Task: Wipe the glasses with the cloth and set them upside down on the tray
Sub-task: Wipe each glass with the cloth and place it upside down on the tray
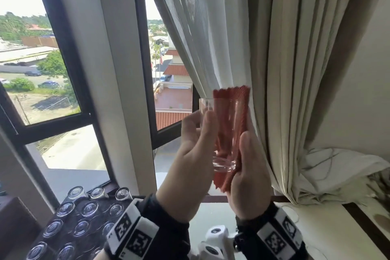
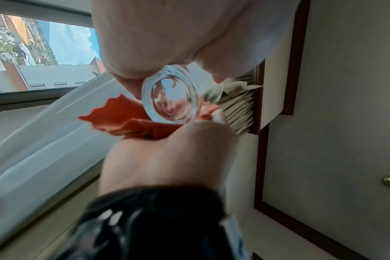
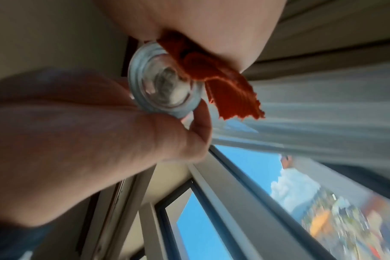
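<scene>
glass [image 1: 224,133] is held up w/ its long axis near vertical, mouth at 12, thick base at 6. left hand [image 1: 190,167] curls round its 9 side. right hand [image 1: 249,177] presses the red cloth [image 1: 234,112] flat along the 3 side. tray [image 1: 69,236] of upturned glasses sits at 7, nearer the left hand; prob needs a flip to go mouth down.
</scene>
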The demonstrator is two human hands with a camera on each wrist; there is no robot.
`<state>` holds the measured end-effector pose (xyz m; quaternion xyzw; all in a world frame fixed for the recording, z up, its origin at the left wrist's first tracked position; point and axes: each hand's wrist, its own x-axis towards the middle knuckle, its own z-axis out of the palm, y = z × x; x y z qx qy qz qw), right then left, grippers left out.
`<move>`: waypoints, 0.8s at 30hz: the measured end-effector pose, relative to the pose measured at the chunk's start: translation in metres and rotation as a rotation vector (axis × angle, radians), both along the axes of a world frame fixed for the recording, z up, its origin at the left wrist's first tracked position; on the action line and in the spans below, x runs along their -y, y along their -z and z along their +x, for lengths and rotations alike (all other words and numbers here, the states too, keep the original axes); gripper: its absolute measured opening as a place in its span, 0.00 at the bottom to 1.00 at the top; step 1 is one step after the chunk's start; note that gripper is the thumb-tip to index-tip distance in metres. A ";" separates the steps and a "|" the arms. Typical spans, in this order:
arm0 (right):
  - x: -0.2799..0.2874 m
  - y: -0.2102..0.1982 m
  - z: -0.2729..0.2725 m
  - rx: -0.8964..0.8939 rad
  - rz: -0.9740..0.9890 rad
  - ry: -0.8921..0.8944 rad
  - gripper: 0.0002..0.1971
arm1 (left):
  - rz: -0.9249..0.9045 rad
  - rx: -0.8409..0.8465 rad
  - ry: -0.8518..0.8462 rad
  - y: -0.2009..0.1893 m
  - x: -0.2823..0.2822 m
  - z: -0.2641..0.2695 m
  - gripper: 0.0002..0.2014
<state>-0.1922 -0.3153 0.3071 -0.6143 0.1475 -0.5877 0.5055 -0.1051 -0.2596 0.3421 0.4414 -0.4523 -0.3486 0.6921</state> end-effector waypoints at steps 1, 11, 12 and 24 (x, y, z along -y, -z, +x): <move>0.003 -0.007 -0.002 -0.007 -0.042 0.050 0.28 | -0.007 0.021 0.004 0.002 0.000 -0.003 0.27; -0.004 0.029 0.004 -0.171 -0.356 0.049 0.23 | -0.031 -0.021 -0.131 -0.005 0.006 0.019 0.27; -0.005 0.027 0.001 -0.182 -0.197 -0.017 0.21 | -0.024 0.000 -0.126 -0.005 0.005 0.017 0.26; -0.015 0.015 0.000 -0.187 -0.388 -0.010 0.24 | 0.045 -0.048 -0.131 -0.022 0.013 0.016 0.51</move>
